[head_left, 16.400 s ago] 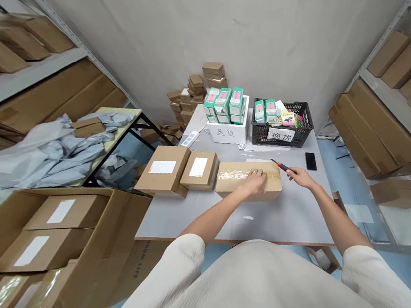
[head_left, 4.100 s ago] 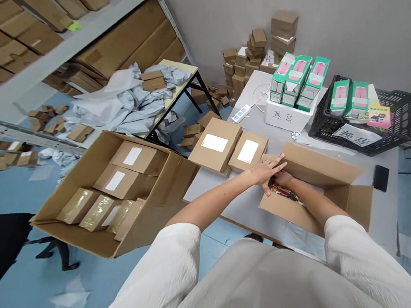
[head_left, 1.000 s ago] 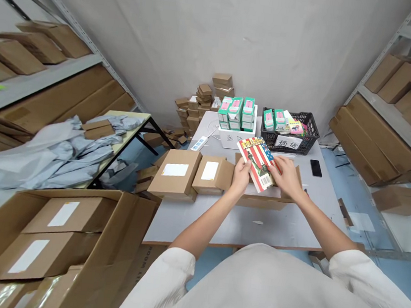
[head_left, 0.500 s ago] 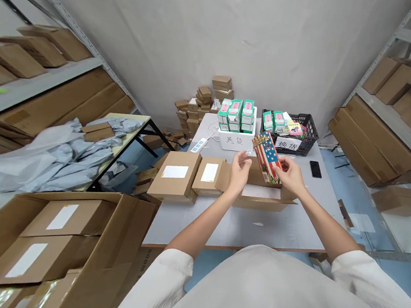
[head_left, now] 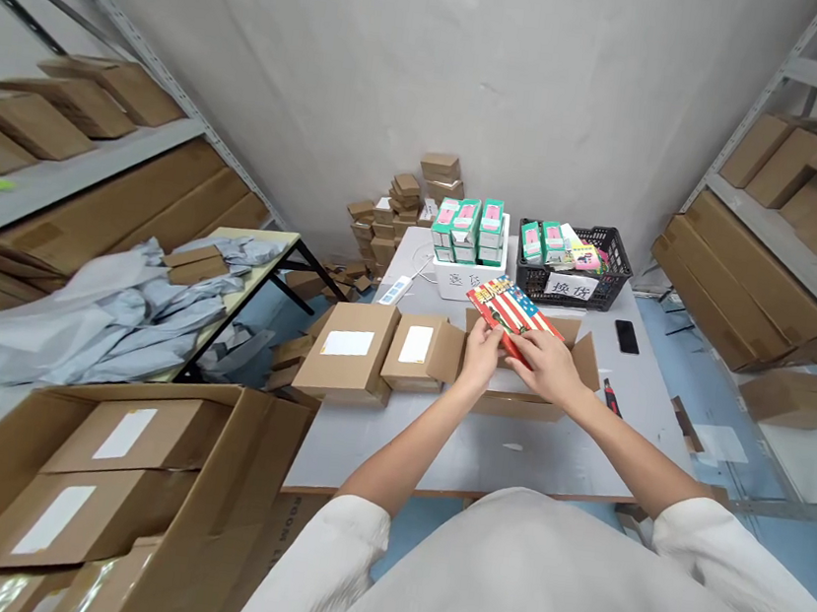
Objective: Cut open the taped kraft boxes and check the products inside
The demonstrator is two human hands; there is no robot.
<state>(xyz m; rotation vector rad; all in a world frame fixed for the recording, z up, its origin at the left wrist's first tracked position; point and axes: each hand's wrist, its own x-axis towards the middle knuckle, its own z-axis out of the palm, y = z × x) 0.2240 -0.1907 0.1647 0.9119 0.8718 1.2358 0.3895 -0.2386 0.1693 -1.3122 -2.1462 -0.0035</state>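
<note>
**Both hands are holding a flag-covered book flat above an open cardboard carton.**

The book has tipped from nearly upright to almost level and is now sitting at 12 o'clock, over the carton. The left hand has come back onto its lower-left edge, fingers pressed together, apparently pinching it, though they are hard to separate at this size. The right hand is lying across the glossy cover, fingers close together. A red-and-black box cutter is resting at 1 o'clock on the grey table, near a black phone. Two labelled kraft boxes are sitting at 11 o'clock.
</note>
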